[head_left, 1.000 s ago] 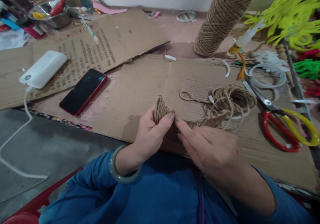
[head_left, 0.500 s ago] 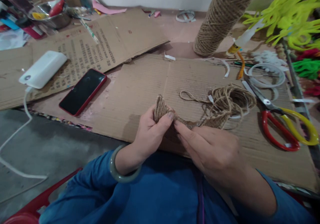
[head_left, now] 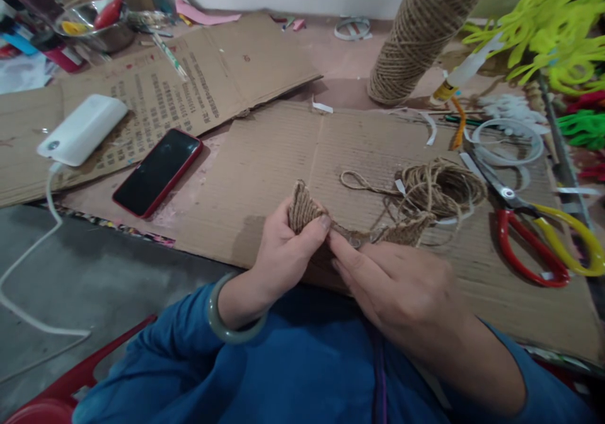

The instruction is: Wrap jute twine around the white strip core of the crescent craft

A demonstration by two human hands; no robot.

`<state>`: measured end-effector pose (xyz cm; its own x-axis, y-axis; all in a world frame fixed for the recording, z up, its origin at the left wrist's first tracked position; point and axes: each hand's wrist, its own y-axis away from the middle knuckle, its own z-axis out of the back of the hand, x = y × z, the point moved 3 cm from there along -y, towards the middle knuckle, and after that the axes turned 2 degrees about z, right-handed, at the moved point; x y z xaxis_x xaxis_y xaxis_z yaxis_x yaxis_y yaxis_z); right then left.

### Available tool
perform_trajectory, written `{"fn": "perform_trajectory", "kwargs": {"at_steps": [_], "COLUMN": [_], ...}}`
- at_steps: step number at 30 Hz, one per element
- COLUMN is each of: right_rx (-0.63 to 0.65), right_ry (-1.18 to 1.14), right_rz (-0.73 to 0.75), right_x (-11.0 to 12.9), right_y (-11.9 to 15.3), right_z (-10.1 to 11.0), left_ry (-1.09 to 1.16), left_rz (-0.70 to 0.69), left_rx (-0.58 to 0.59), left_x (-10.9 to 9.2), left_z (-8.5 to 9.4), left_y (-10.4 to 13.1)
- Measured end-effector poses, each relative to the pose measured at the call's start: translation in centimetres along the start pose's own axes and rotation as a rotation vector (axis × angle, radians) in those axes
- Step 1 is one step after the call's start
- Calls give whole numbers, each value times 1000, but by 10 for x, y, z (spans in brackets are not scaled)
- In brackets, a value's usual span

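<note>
A twine-covered strip (head_left: 305,208), brown with rows of cord laid side by side, is held between my hands above the cardboard. My left hand (head_left: 288,241) pinches its left part, thumb on top. Close beside that thumb, my right hand (head_left: 397,285) has its fingers pressed together against the strip's curved edge; the fingertips are partly hidden. The strip's right end (head_left: 413,227) widens out past my right knuckles. Just behind it lies a loose coil of twine (head_left: 437,188), with one loop stretching left.
Scissors (head_left: 508,194) with red and yellow handles lie at right, near a white tape ring (head_left: 508,142). A tall twine spool (head_left: 420,40) stands behind. At left are a red-cased phone (head_left: 158,172), a white power bank (head_left: 82,129) with cable, and printed cardboard (head_left: 265,58).
My right hand has shifted very slightly against the strip, and a little more of the strip's curved edge shows. My left hand keeps its pinch.
</note>
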<state>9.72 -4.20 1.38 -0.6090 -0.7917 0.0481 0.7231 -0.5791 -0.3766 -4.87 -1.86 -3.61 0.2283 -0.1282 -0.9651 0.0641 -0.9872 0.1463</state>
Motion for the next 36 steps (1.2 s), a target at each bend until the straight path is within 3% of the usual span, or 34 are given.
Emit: {"fn": "perform_trajectory", "kwargs": {"at_steps": [15,25,31,36], "right_rx": [5,69,180,185], "right_ry": [-13,44,55,67], "right_rz": [-3,25,56,108], "right_x": [-2,-6,-8,-9], "right_y": [0,-1,0,0], "right_z": [5,13,18,23], "left_ry": [-5,24,62,79], "left_rz": [1,72,125,190], "left_rx": [-30,-33,-17,9], "left_x": [3,0,-2,-4], "left_z": [1,-4,-7,-9], "left_y": [-3,-6,-5,-6]}}
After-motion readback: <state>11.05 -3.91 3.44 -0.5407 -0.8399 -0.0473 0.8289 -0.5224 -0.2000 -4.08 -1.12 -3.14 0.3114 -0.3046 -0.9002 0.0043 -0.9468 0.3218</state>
